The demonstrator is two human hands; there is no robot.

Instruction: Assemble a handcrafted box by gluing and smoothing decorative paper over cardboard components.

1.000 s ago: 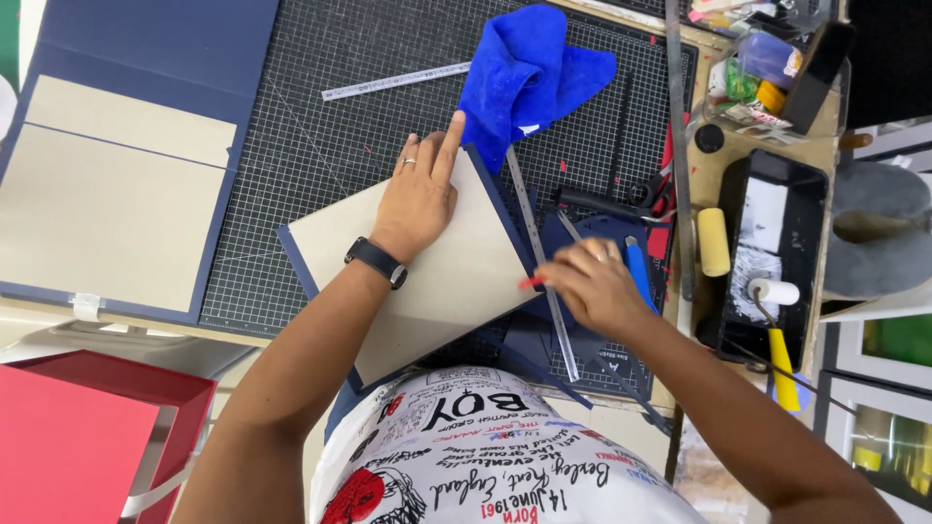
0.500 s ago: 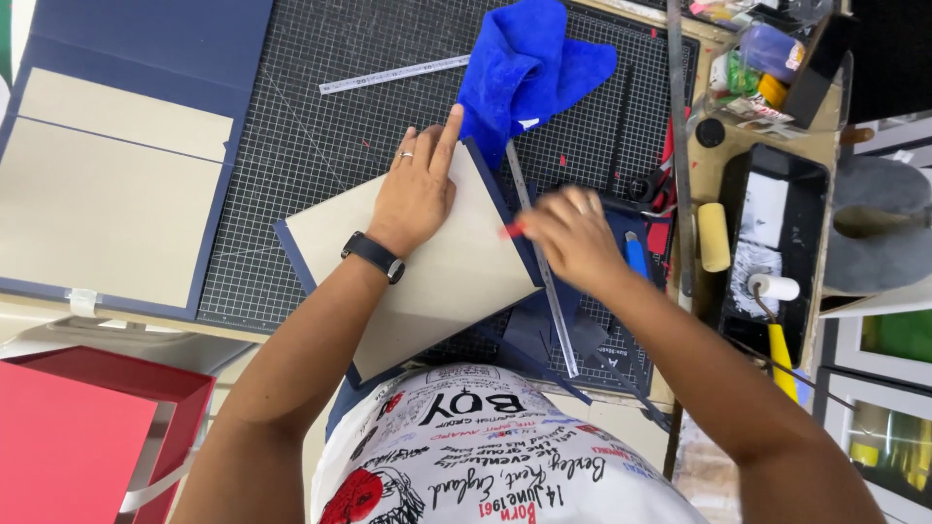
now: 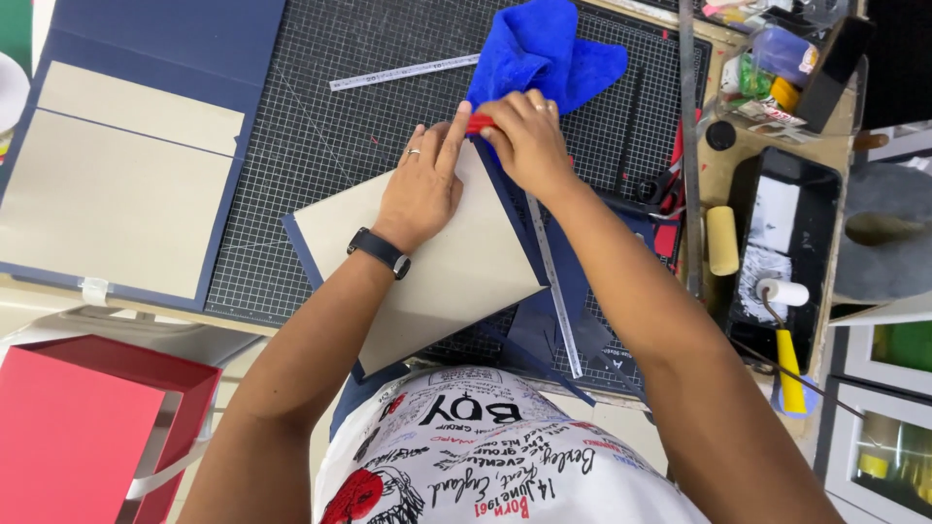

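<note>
Your right hand is closed round a small red tool at the far corner of the grey board, which lies on the cutting mat. Your left hand presses flat – index fingertip beside the tool. A slip along the steel ruler could nick that finger or tear the blue covering.

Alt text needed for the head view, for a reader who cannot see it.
The left hand presses a beige board flat on a gridded cutting mat, while the right hand holds a small red tool at its far corner, beside a steel ruler.
</note>
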